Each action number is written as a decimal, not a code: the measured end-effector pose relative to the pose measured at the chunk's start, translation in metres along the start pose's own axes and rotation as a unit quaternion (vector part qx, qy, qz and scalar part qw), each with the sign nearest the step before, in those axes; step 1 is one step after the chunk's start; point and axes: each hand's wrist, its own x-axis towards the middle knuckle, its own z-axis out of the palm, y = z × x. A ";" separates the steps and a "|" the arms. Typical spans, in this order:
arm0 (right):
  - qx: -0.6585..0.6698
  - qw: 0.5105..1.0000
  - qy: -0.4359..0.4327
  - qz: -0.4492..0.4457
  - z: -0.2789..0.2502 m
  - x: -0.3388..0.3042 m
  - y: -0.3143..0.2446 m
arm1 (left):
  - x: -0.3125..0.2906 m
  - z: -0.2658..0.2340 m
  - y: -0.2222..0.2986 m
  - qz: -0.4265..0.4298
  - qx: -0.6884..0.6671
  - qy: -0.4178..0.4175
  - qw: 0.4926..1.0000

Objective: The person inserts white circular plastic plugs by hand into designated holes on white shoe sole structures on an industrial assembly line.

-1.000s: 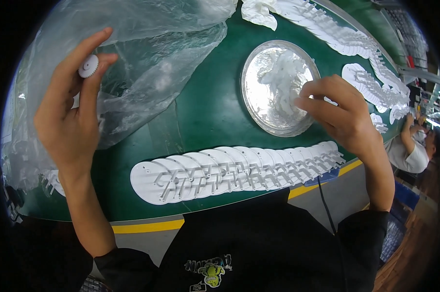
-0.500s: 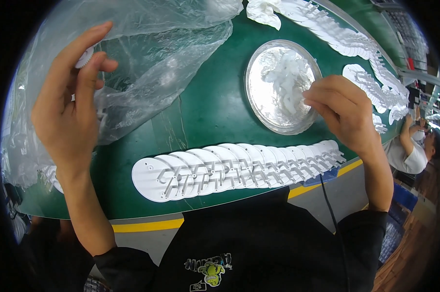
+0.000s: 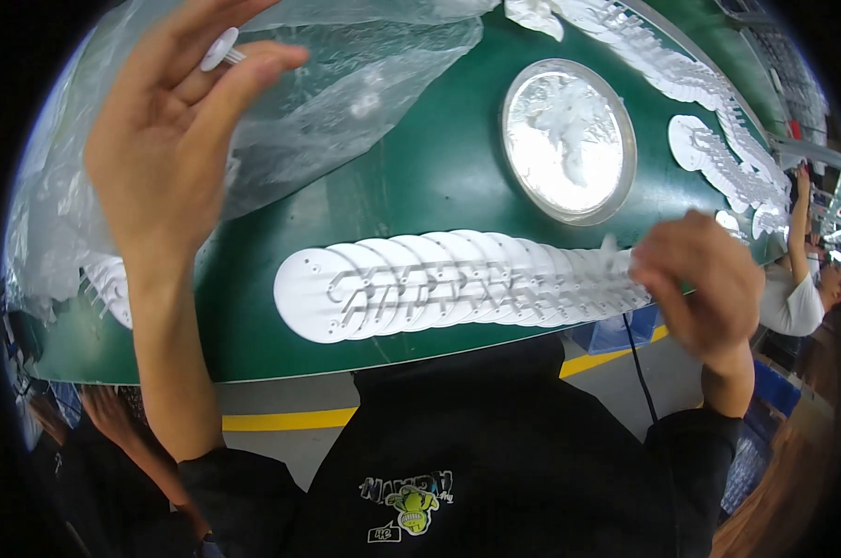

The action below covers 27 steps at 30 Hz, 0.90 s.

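Observation:
My left hand [image 3: 165,139] is raised over a clear plastic sheet at the left. Its curled fingers hold a small white plastic gear [image 3: 219,48] with a short pin. My right hand [image 3: 699,279] is smeared by motion at the right end of a row of overlapping white plastic plates [image 3: 420,284]. Its fingers are drawn together. A whitish translucent bit [image 3: 609,246] shows by the fingertips; what they grip is unclear. Beyond the row lies a round metal dish [image 3: 630,153] with whitish, clear gel [image 3: 574,130] in it.
The clear plastic sheet [image 3: 346,121] covers the left of the green table [image 3: 439,181]. More white plates [image 3: 708,163] lie in rows at the far right. A crumpled white piece [image 3: 535,17] lies at the back. A blue bin [image 3: 615,335] stands below the near edge. Another person [image 3: 792,298] is at right.
My right hand has left the dish and moved nearer, to the right end of the plate row. The left hand has tilted and shifted up and right with the gear.

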 end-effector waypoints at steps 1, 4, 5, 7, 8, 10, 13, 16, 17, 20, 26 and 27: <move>0.024 0.999 -0.008 -0.021 0.002 0.001 -0.010 | 0.002 -0.001 0.007 -0.042 -0.030 -0.014 0.999; 0.054 0.997 -0.023 -0.053 0.013 0.005 -0.022 | 0.000 0.002 0.018 -0.126 -0.135 -0.034 0.982; 0.056 0.996 -0.024 -0.062 0.019 0.007 -0.023 | -0.003 0.002 0.017 -0.126 -0.133 -0.034 0.982; 0.060 0.995 -0.024 -0.071 0.027 0.010 -0.024 | -0.007 0.001 0.014 -0.111 -0.190 -0.095 0.971; 0.063 0.995 -0.024 -0.074 0.031 0.010 -0.024 | -0.008 0.003 0.015 -0.111 -0.188 -0.095 0.971; 0.064 0.995 -0.025 -0.078 0.035 0.011 -0.027 | -0.009 0.011 0.020 -0.058 -0.176 -0.095 0.978; 0.045 0.994 -0.041 -0.086 0.036 0.012 -0.030 | -0.010 0.013 0.020 -0.036 -0.179 -0.089 0.979; 0.018 0.993 -0.053 -0.101 0.033 0.014 -0.034 | -0.009 0.015 0.019 0.024 -0.075 -0.060 0.995; -0.001 0.991 -0.057 -0.121 0.033 0.016 -0.037 | -0.009 0.016 0.020 0.060 -0.010 -0.029 0.998; -0.036 0.988 -0.065 -0.134 0.035 0.021 -0.041 | -0.007 0.022 0.039 -0.094 -0.112 0.020 0.989; -0.038 0.992 -0.088 -0.077 0.038 0.013 -0.041 | -0.002 0.025 0.045 -0.177 -0.317 0.086 0.928; -0.036 0.995 -0.077 -0.055 0.038 0.013 -0.042 | -0.004 0.020 0.043 -0.177 -0.311 0.089 0.930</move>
